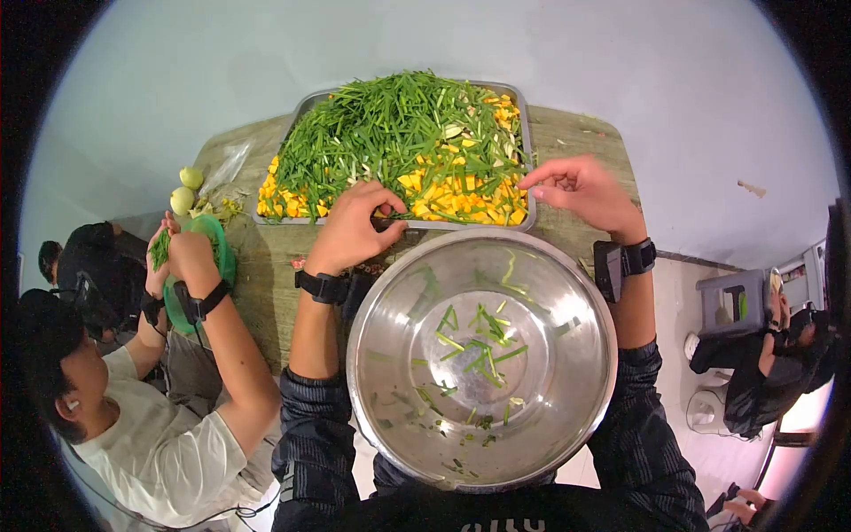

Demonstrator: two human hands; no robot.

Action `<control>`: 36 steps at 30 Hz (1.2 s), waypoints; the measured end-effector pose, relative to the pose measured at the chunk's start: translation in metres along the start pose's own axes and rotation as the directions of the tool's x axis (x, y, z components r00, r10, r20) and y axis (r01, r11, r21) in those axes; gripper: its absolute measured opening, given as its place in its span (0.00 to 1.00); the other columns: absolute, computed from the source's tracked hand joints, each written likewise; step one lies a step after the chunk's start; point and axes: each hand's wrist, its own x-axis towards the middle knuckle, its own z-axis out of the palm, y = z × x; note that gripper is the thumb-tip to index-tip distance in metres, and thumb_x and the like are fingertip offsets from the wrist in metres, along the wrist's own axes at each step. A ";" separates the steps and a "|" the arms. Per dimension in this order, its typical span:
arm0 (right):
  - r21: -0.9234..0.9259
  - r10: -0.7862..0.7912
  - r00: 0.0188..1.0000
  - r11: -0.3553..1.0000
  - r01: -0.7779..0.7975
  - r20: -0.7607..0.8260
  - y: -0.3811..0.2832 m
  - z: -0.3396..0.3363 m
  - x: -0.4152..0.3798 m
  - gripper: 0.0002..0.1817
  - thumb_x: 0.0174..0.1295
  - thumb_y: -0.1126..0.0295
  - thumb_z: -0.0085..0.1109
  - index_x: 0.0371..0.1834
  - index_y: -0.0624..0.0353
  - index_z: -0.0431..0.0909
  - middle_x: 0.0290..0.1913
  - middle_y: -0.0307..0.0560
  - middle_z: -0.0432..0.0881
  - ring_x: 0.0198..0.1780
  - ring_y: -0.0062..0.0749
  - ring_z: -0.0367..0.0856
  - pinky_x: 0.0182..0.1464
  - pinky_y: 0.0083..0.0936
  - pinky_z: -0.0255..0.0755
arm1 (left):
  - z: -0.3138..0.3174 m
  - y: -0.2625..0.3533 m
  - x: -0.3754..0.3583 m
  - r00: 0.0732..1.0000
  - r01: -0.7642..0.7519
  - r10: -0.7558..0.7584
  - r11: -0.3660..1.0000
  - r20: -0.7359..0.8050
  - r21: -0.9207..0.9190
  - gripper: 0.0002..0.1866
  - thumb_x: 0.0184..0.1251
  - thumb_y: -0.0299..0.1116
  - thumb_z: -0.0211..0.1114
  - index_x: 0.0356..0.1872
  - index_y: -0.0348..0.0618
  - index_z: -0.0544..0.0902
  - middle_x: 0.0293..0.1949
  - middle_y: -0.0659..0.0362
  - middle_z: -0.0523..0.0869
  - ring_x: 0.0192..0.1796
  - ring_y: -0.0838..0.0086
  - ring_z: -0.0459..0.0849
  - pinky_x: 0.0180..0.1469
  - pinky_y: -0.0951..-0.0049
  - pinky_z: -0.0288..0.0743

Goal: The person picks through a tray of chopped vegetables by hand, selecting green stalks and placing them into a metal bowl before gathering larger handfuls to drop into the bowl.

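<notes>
My left hand [357, 227] is at the front edge of a metal tray [530, 146], fingers bent, thumb apart from the index finger, nothing visible in the grasp. Over the tray's right front corner is my right hand [576, 188], index finger stretched out and thumb a little below it, slightly blurred. Cut green stalks [390, 124], like chives, are heaped in the tray over diced yellow-orange pieces [461, 193]. A large steel bowl [377, 390] sits in front of my body between my forearms. Several cut green stalk pieces [483, 341] lie scattered inside it.
To the left, a co-worker in a white shirt [177, 457] holds green stalks [160, 248] above a green basin [227, 266]. Two pale round vegetables [183, 200] and a clear plastic bag [229, 167] lie on the wooden table [576, 133]. Others sit farther off, near a grey stool [731, 301].
</notes>
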 end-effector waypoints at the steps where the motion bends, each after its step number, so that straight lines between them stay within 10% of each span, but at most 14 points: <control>1: 0.020 0.013 1.000 1.000 -0.013 -0.003 0.002 0.001 0.001 0.10 0.68 0.71 0.67 0.49 0.61 0.89 0.34 0.32 0.85 0.34 0.09 0.76 0.36 0.13 0.70 | 0.000 -0.001 0.000 1.000 -0.017 0.017 1.000 -0.010 -0.008 0.08 0.57 0.27 0.74 0.38 0.42 0.85 0.34 0.57 0.82 0.40 0.65 0.81 0.44 0.68 0.75; 36: -0.015 0.073 0.997 0.997 -0.074 -0.020 0.025 0.010 0.011 0.13 0.71 0.65 0.66 0.44 0.65 0.88 0.37 0.40 0.89 0.39 0.18 0.83 0.44 0.20 0.77 | 0.009 -0.008 0.001 0.980 0.194 -0.196 0.980 -0.042 -0.042 0.05 0.65 0.30 0.70 0.37 0.40 0.86 0.36 0.56 0.85 0.40 0.62 0.86 0.43 0.65 0.80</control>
